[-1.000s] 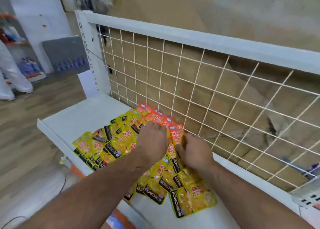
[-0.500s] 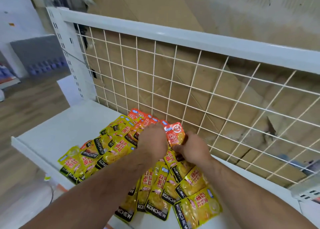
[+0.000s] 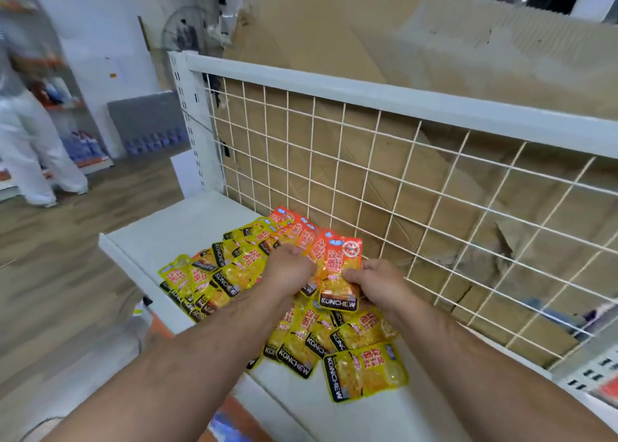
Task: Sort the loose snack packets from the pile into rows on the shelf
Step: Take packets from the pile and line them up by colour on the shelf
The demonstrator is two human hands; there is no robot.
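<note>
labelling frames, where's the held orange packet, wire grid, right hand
orange packet (image 3: 341, 269): head view, middle of its front
wire grid (image 3: 401, 187): head view, its middle mesh
right hand (image 3: 378, 285): head view, back of hand

Retail shop, sales floor. Centre: white metal display shelf (image 3: 187, 227) with wire-grid back panel (image 3: 368, 174) and slotted upright (image 3: 187, 113), carrying many identical branded snack packets (image 3: 234, 267). Upper left: further racks (image 3: 67, 107) stocked with goods, blurred. Behind the grid, upper right: flattened cardboard cartons (image 3: 334, 40). Left: wood-pattern floor (image 3: 50, 257); a person in white (image 3: 30, 147) standing by the racks.
</note>
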